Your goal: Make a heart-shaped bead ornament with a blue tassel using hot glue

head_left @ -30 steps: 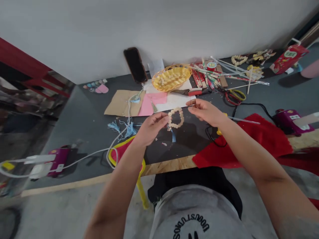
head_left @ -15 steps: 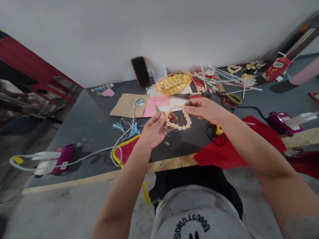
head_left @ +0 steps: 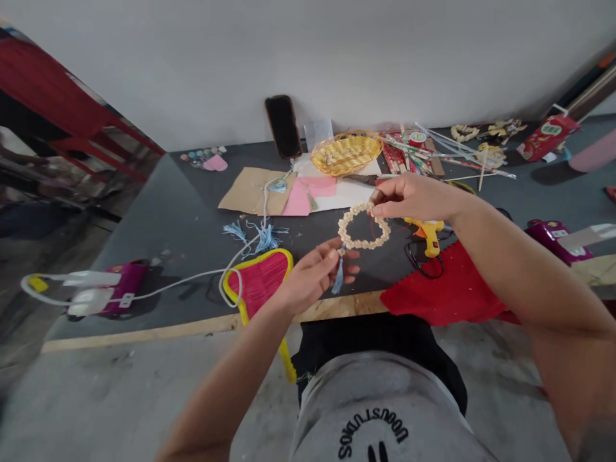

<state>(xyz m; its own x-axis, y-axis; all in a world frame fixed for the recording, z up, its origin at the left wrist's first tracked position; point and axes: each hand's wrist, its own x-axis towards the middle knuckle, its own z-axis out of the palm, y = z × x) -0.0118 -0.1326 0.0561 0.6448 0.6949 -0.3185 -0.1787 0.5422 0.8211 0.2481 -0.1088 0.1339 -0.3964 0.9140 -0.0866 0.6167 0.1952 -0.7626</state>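
Note:
A ring of cream beads is held up over the dark table, with a blue tassel hanging at its lower left. My right hand pinches the ring's upper right edge between thumb and fingers. At the tassel's top, my left hand has its thumb and forefinger closed, the other fingers stretched behind. A short red thread shows inside the ring near my right fingertips. Below my right hand lies a yellow glue gun.
Behind are a woven basket, a propped phone, coloured paper and several straws. Blue tassels and a pink, yellow-edged pouch lie left. Red felt hangs over the front edge. Purple power strips trail a white cable.
My left hand has slid down from the ring's left side to the tassel, which now hangs in view. The ring sits farther right in the picture, still in my right hand.

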